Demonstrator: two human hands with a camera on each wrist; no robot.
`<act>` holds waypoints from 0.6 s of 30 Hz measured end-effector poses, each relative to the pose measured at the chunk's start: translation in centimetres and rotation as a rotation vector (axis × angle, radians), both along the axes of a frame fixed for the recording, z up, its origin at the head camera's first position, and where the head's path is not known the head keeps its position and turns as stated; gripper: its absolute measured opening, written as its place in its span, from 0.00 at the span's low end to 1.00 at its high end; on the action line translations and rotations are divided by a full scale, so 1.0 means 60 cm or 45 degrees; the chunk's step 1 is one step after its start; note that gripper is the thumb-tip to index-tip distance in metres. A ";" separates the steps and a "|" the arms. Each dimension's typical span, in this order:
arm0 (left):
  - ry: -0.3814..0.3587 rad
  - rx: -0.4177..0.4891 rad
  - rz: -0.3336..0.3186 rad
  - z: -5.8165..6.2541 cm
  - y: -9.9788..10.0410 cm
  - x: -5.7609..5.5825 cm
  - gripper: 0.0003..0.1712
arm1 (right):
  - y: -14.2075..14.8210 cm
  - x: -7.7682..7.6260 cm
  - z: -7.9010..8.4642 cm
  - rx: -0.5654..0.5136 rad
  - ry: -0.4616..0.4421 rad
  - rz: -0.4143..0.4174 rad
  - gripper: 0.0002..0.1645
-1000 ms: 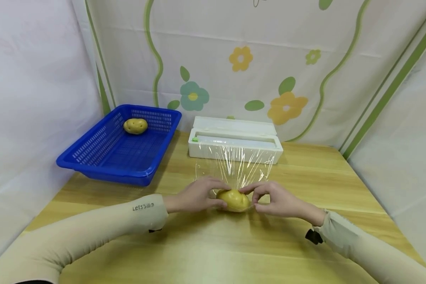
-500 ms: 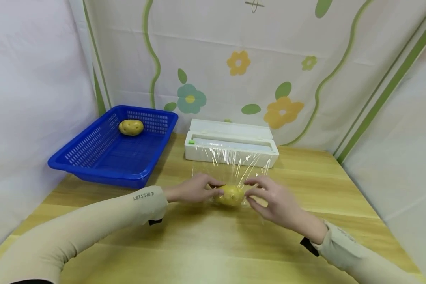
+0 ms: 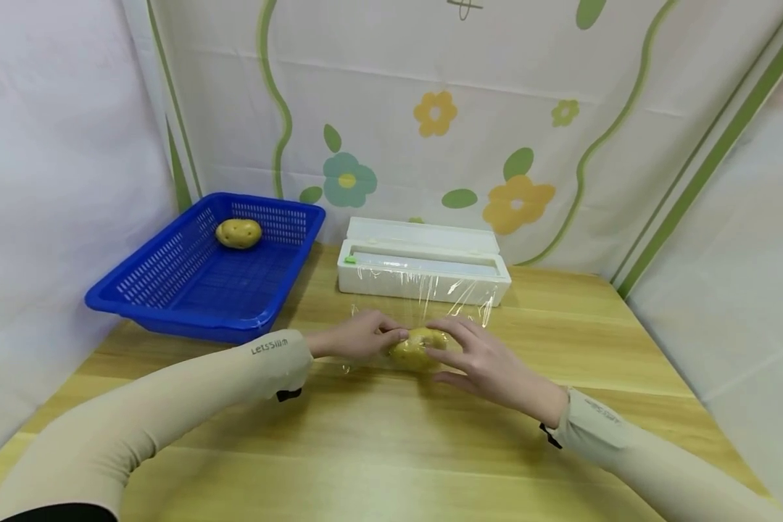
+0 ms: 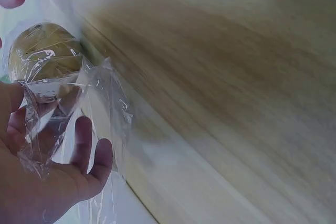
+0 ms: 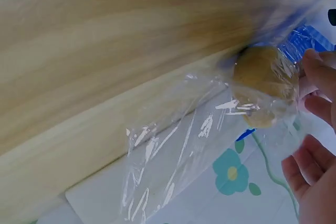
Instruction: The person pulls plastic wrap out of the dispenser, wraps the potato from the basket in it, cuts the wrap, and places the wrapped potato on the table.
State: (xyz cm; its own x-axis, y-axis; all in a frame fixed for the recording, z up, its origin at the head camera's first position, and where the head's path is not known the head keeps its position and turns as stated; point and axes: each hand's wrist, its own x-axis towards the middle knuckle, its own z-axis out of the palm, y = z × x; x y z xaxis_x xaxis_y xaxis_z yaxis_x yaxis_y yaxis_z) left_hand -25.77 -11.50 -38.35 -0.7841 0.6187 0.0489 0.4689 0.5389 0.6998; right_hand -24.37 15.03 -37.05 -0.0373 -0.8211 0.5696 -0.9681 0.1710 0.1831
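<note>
A yellow potato (image 3: 417,349) lies on the table in front of me, covered in clear cling film (image 5: 197,121). The film stretches back from it to the roll in the white box (image 3: 424,279). My left hand (image 3: 355,337) grips the potato's left end with thumb and fingers; in the left wrist view, loose film (image 4: 105,95) hangs beside its curled fingers. My right hand (image 3: 479,359) is at the potato's right end, its fingers spread and reaching over the top and front. In the right wrist view its fingers lie apart around the wrapped potato (image 5: 257,77).
To the left stands a blue basket (image 3: 202,319) with another potato (image 3: 238,233) in it. The white box has its lid (image 3: 424,233) raised and a green slider (image 3: 350,259) on its left end. A flowered curtain (image 3: 391,109) hangs behind the wooden table (image 3: 594,326).
The right hand drew back from the potato's right end with fingers spread, then returned over its top. The potato and left hand shifted slightly away and left. The camera view shifted slightly.
</note>
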 end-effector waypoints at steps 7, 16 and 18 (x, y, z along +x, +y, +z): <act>0.020 -0.012 0.070 0.001 0.000 -0.005 0.20 | -0.002 -0.011 -0.010 0.038 -0.063 -0.121 0.32; 0.153 0.123 0.158 0.004 0.004 -0.003 0.18 | -0.003 -0.033 -0.031 -0.006 -0.160 -0.145 0.37; 0.277 0.126 0.211 0.009 0.003 0.000 0.17 | -0.004 -0.039 -0.034 -0.021 -0.203 -0.142 0.39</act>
State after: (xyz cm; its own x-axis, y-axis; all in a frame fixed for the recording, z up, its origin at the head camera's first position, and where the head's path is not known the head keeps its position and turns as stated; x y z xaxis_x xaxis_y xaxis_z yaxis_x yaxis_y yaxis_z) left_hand -25.76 -11.30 -37.79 -0.8387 0.4668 0.2806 0.5248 0.5551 0.6454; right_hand -26.73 14.79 -39.11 -0.2182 -0.7975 0.5624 -0.9595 0.2806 0.0257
